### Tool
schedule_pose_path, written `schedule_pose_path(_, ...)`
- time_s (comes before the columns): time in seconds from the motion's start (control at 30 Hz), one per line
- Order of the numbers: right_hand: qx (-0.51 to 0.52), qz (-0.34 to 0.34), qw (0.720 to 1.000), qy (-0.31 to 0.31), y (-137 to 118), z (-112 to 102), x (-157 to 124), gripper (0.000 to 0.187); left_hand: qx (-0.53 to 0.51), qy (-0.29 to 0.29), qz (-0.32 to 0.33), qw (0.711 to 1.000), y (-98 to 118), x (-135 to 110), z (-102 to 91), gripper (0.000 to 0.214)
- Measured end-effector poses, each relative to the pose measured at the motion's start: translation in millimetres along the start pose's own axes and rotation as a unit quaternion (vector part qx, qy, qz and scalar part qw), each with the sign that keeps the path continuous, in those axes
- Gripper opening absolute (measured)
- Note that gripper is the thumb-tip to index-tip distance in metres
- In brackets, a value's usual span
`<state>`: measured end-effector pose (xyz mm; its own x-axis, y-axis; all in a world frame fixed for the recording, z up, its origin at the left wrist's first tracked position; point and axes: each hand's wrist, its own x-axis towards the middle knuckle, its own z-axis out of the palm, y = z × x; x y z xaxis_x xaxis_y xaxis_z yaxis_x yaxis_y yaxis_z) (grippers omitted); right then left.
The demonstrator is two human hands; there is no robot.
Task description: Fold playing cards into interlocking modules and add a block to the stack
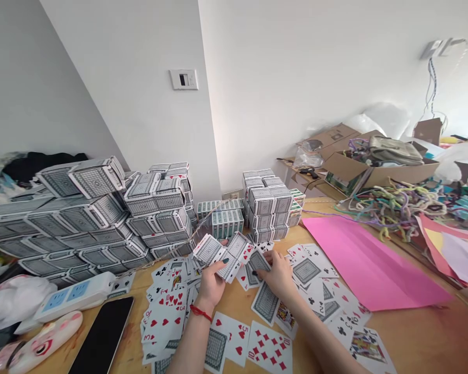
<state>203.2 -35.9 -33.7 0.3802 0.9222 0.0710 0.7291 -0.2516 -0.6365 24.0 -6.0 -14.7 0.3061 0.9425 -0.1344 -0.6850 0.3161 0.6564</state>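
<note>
My left hand, with a red cord at the wrist, grips a small piece made of grey-backed playing cards joined together, its thumb lying across the top. Close beside it, my right hand pinches a single grey-backed playing card by its right side. Under and around both hands lie loose playing cards, some face up and some face down. The ten of diamonds is nearest the front. Part of the left hand's fingers is hidden behind the card piece.
Stacked blocks of folded cards stand at the left, with another stack at the back. A black phone and a white power strip lie left. Pink paper, tangled pipe cleaners and a cardboard box are right.
</note>
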Motion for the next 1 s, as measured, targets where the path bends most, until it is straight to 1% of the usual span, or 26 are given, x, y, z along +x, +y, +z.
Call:
schedule_pose_path(0.1,0.118,-0.025,0.993,0.001,2.2,-0.1,2.3,0.013,0.009,0.005,-0.005,1.000,0.3,-0.7,-0.6,0.055)
schedule_pose_path(0.13,0.158,-0.026,0.987,0.002,2.9,-0.4,2.9,0.012,0.010,0.005,-0.008,1.000,0.9,-1.2,-0.6,0.055)
schedule_pose_path(0.23,0.264,-0.002,0.965,0.010,5.5,-1.3,4.1,0.025,0.012,0.002,-0.027,1.000,3.7,-2.6,-1.7,0.052)
schedule_pose_path(0.3,0.313,0.026,0.949,0.013,7.7,-1.6,4.9,0.032,0.018,0.015,-0.046,0.999,5.1,-2.5,-5.0,0.046)
schedule_pose_path(0.4,0.373,0.066,0.925,0.014,10.0,-1.2,5.7,0.039,0.047,0.079,-0.070,0.993,6.0,-0.1,-12.8,0.042)
schedule_pose_path(0.5,0.444,0.100,0.890,-0.003,9.2,-1.5,5.1,0.041,0.093,0.150,-0.081,0.981,7.0,3.0,-17.5,0.039)
schedule_pose_path(0.6,0.500,0.104,0.859,-0.024,5.3,-3.8,3.1,0.038,0.143,0.193,-0.070,0.968,8.6,4.1,-15.3,0.037)
schedule_pose_path(0.63,0.515,0.099,0.851,-0.031,4.0,-4.6,2.5,0.036,0.159,0.194,-0.065,0.966,9.1,3.8,-13.3,0.036)
schedule_pose_path(0.7,0.539,0.093,0.836,-0.049,2.0,-5.9,1.6,0.035,0.183,0.178,-0.050,0.966,9.6,2.3,-8.3,0.033)
schedule_pose_path(0.8,0.570,0.092,0.814,-0.064,1.6,-6.7,0.7,0.038,0.195,0.124,-0.026,0.973,9.9,-0.6,0.0,0.028)
schedule_pose_path(0.9,0.593,0.087,0.797,-0.074,2.5,-7.5,0.3,0.035,0.197,0.088,-0.034,0.976,10.6,-2.5,6.5,0.024)
schedule_pose_path(1.0,0.621,0.073,0.777,-0.073,2.4,-7.8,1.0,0.025,0.206,0.088,-0.046,0.973,10.9,-2.6,8.7,0.023)
